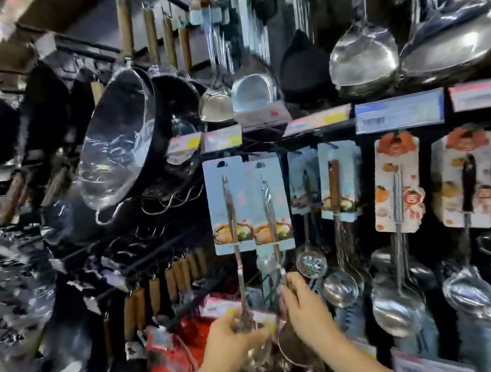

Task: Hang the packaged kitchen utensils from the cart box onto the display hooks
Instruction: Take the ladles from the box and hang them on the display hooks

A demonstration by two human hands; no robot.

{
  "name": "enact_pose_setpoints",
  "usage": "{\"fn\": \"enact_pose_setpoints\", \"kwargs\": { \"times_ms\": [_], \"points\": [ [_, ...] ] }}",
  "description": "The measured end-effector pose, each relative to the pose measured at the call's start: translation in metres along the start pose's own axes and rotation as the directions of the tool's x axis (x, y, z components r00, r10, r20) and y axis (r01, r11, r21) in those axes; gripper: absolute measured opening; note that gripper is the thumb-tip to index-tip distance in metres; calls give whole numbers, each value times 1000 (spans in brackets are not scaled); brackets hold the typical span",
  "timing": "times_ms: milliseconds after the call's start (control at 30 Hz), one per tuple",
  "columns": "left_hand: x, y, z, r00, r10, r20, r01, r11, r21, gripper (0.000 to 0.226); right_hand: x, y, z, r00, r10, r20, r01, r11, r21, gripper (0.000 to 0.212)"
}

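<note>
Two carded utensils are held up against the display, side by side. The left hand (234, 336) is curled round the lower shaft of the left utensil (228, 205), and the right hand (302, 303) pinches the lower shaft of the right utensil (268, 204). Both are held upright, long axis close to vertical, card and hang-hole at the top, working ends down near the hands and blurred. The hook cannot be made out behind the card tops, so it cannot be told whether the holes are threaded. A card could be missed or torn if it is pushed on off-line. With the grip so low, the tops could be swung into the neighbouring ladles (342, 287), or a utensil could be dropped.
</note>
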State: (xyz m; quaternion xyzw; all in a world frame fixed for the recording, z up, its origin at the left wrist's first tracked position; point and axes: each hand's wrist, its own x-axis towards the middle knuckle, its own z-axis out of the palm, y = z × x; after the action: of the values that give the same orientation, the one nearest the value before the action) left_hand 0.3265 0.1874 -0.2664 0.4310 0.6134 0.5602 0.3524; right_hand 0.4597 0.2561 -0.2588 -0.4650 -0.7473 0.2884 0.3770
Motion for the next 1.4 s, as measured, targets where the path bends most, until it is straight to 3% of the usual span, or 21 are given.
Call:
{"fn": "enact_pose_setpoints", "kwargs": {
  "times_ms": [133,267,467,567,733,900,1000,1133,1200,1333,1400],
  "points": [
    [48,3,-28,996,39,85,-41,999,26,28,29,-25,17,995,37,-94,-41,998,-37,19],
    [79,6,-56,985,80,154,-84,996,21,26,45,-47,35,988,-9,-156,4,999,-35,14],
    [103,-13,-77,972,-35,231,49,997,-55,33,42,-48,66,974,32,-224,-37,999,-17,13],
    [106,-20,-81,964,-52,260,73,995,-71,31,34,-39,78,972,75,-221,-92,993,-68,11],
    [112,-16,-85,967,61,249,-63,998,-2,29,50,-47,70,968,57,-244,-78,994,-79,9],
    [115,-15,-83,964,33,264,-25,999,-34,35,80,-59,64,966,14,-259,-46,992,-117,12],
    [116,-13,-81,958,-2,285,27,996,-82,43,89,-53,65,967,55,-249,-81,992,-96,20],
    [117,-15,-82,954,-12,300,33,997,-64,61,101,-43,63,961,119,-250,-141,987,-72,16],
    [118,-14,-84,952,2,306,11,999,-41,56,110,-43,59,958,162,-236,-185,980,-79,16],
    [125,-19,-77,961,13,277,-16,1000,11,37,122,-46,51,954,220,-202,-260,945,-200,43],
    [126,-22,-71,959,0,283,-2,1000,5,38,116,-57,48,966,99,-240,-133,983,-130,50]
  ]
}}
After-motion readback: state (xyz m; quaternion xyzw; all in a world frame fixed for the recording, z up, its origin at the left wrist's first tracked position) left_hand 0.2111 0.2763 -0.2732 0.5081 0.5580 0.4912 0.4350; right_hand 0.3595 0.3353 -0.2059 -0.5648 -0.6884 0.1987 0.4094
